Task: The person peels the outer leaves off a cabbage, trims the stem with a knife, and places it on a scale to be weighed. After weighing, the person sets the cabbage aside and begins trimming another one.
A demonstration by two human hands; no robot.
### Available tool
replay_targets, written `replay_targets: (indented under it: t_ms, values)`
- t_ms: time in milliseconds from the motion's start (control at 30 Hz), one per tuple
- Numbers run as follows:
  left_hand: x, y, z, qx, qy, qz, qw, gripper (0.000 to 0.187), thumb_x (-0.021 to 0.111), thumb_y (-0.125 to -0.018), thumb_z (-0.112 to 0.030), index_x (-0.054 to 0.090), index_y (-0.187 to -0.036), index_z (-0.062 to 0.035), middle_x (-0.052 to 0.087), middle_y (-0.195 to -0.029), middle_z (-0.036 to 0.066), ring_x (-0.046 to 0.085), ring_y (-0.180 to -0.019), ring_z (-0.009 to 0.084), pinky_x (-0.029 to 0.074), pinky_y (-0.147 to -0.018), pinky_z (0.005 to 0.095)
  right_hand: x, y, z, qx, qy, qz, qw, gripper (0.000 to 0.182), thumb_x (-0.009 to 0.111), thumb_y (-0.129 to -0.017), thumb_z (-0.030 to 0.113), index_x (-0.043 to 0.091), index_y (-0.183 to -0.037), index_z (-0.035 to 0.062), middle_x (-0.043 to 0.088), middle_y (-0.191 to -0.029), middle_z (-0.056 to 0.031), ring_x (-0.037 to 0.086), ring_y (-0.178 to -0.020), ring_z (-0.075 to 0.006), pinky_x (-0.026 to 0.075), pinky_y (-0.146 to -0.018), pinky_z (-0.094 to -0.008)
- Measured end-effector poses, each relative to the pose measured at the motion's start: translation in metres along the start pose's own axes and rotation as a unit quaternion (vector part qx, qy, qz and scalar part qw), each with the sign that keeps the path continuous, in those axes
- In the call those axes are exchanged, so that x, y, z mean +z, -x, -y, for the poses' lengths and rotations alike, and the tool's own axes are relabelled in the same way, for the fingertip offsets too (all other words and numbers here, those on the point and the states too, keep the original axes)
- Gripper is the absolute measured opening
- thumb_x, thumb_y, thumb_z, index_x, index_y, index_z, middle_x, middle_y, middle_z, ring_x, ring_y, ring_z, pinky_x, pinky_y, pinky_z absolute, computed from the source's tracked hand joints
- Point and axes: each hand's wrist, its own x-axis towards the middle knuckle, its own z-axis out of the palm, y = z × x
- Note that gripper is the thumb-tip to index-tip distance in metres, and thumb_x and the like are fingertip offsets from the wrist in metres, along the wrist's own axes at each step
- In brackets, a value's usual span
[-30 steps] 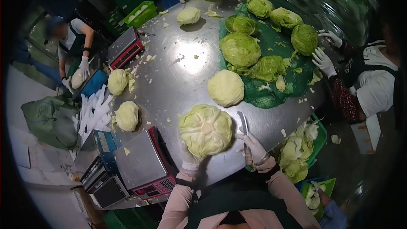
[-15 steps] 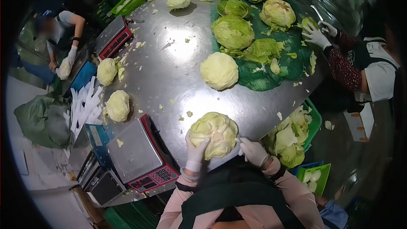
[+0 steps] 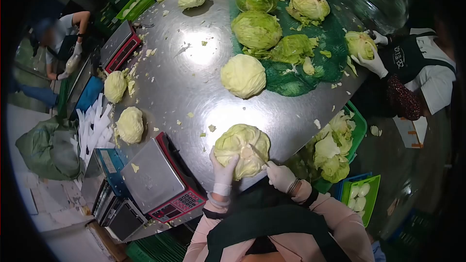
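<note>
A pale green cabbage rests on the metal table near its front edge, its cut stem end facing up towards me. My left hand, in a white glove, grips its left side with the thumb on top. In my gloved right hand is a knife, its thin blade lying across the cabbage beside the stem. The handle is hidden in my fingers. Further up the table sits another trimmed cabbage.
A red-framed scale stands at my left. Untrimmed cabbages lie on green netting. A green crate of leaves is at my right. A co-worker at right holds a cabbage; another person works at far left.
My right hand has moved slightly left and the knife blade now lies over the cabbage's stem end. My left hand keeps its grip. The co-worker at right has lifted a cabbage closer.
</note>
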Motion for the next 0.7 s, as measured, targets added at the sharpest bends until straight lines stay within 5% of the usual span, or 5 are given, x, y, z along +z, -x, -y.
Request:
replay_targets:
  t_ms: [67, 333, 433, 600, 700]
  values:
    - [-0.004, -0.003, 0.008, -0.031, 0.046, 0.003, 0.998, 0.079, 0.074, -0.075, -0.015, 0.023, -0.134, -0.0023, 0.042, -0.122, 0.017, 0.045, -0.111, 0.0237, 0.040, -0.095, 0.0338, 0.001, -0.010, -0.023, -0.250, 0.421, -0.233, 0.840, 0.018, 0.046, -0.089, 0.017, 0.053, -0.103, 0.0083, 0.056, -0.064, -0.0079, 0.055, -0.045, -0.0241, 0.046, -0.044, -0.0341]
    - [0.008, 0.000, -0.001, -0.033, 0.044, -0.012, 0.998, 0.073, 0.074, -0.076, -0.016, 0.026, -0.130, -0.0019, 0.042, -0.122, 0.017, 0.045, -0.110, 0.0232, 0.041, -0.093, 0.0334, -0.032, -0.033, -0.029, -0.283, 0.386, -0.348, 0.806, 0.022, 0.045, -0.088, 0.013, 0.055, -0.107, 0.0085, 0.061, -0.084, -0.0111, 0.059, -0.065, -0.0324, 0.049, -0.060, -0.0398]
    - [0.007, 0.000, 0.008, -0.034, 0.038, -0.020, 0.999, 0.072, 0.074, -0.076, -0.015, 0.027, -0.129, -0.0015, 0.042, -0.121, 0.017, 0.046, -0.110, 0.0233, 0.041, -0.093, 0.0332, -0.081, -0.043, -0.017, -0.021, 0.287, -0.324, 0.901, 0.029, 0.046, -0.090, 0.019, 0.052, -0.114, 0.0055, 0.062, -0.089, -0.0130, 0.061, -0.076, -0.0308, 0.048, -0.068, -0.0379]
    - [0.016, 0.005, -0.002, -0.021, 0.047, -0.018, 0.999, 0.074, 0.074, -0.075, -0.014, 0.026, -0.129, -0.0010, 0.042, -0.120, 0.017, 0.046, -0.109, 0.0232, 0.041, -0.093, 0.0330, -0.035, -0.031, 0.033, -0.286, 0.320, -0.309, 0.849, 0.046, 0.055, -0.084, 0.029, 0.048, -0.122, 0.0060, 0.057, -0.109, -0.0139, 0.062, -0.082, -0.0333, 0.051, -0.068, -0.0396]
    - [0.021, 0.009, -0.014, 0.039, -0.045, -0.011, 0.998, 0.076, 0.075, -0.074, -0.013, 0.025, -0.131, -0.0009, 0.042, -0.120, 0.017, 0.045, -0.110, 0.0232, 0.040, -0.094, 0.0336, -0.013, -0.058, 0.031, -0.198, 0.365, -0.279, 0.866, 0.050, 0.057, -0.081, 0.027, 0.045, -0.126, 0.0080, 0.055, -0.114, -0.0153, 0.062, -0.082, -0.0350, 0.052, -0.069, -0.0415]
